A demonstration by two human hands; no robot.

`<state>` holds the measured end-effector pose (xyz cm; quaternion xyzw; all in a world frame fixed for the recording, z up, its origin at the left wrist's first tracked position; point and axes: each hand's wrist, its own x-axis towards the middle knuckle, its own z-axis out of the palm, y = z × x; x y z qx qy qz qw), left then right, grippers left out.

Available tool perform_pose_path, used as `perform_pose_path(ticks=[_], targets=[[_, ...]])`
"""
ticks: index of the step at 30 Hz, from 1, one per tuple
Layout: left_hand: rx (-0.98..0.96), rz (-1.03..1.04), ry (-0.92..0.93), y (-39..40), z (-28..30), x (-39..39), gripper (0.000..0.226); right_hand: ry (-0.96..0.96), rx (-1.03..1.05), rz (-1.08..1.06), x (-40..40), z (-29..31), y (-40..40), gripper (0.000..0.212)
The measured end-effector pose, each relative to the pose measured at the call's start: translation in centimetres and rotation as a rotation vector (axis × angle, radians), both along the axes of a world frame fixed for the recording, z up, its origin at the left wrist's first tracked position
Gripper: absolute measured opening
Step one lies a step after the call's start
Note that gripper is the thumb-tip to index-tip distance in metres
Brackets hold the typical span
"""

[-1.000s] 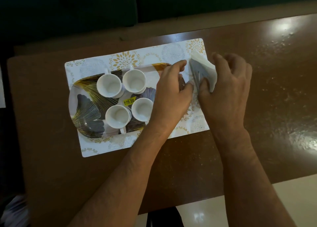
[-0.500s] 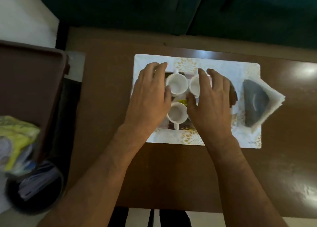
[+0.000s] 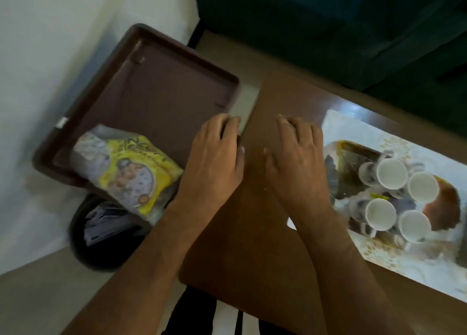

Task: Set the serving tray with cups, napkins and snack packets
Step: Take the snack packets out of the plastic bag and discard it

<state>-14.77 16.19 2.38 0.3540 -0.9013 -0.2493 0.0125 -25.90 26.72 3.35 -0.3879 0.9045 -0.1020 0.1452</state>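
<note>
From the head view, the tray (image 3: pixel 353 155), printed with dark and gold leaves, sits at three o'clock on a white mat (image 3: pixel 417 271) on the table (image 3: pixel 252 233). In it four white cups (image 3: pixel 392 173) cluster, touching; a small yellow sticker among them is unreadable. At nine o'clock a brown bin (image 3: pixel 164 102) holds a yellow snack packet (image 3: pixel 134 173), its print blurred. Left hand (image 3: pixel 214 162) and right hand (image 3: pixel 298 162) hover empty, fingers spread.
</note>
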Motion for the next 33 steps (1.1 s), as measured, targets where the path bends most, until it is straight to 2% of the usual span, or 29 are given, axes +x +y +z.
perform_pose_path(ticks=[3, 9, 13, 18, 23, 26, 29, 33], targets=[[-0.016, 0.055, -0.025, -2.9, -0.5, 3.6, 0.05, -0.053, -0.021, 0.067, 2.9, -0.3, -4.0, 0.058], [-0.001, 0.178, -0.028, -6.5, -2.0, 10.0, 0.052, -0.137, -0.036, 0.206, 8.5, -1.9, -10.1, 0.065], [0.041, 0.242, -0.026, -7.7, -3.7, 13.2, 0.051, -0.284, -0.066, 0.236, 11.1, -3.9, -13.0, 0.059], [0.077, 0.278, 0.042, -8.2, -5.8, 15.3, 0.046, -0.55, -0.041, 0.152, 13.6, -5.6, -15.7, 0.047], [0.076, 0.245, 0.191, -8.6, -7.4, 16.5, 0.045, -0.658, -0.01, 0.017, 13.8, -6.6, -17.1, 0.041], [0.101, 0.237, 0.265, -8.8, -7.8, 16.6, 0.049, -0.828, 0.038, -0.099, 13.3, -6.6, -17.8, 0.044], [0.114, 0.203, 0.319, -9.4, -8.0, 16.5, 0.051, -0.874, 0.104, -0.106, 13.1, -6.4, -18.4, 0.031], [0.07, 0.135, 0.419, -10.1, -8.2, 15.7, 0.054, -0.956, -0.006, -0.229, 11.9, -6.3, -18.3, 0.022]])
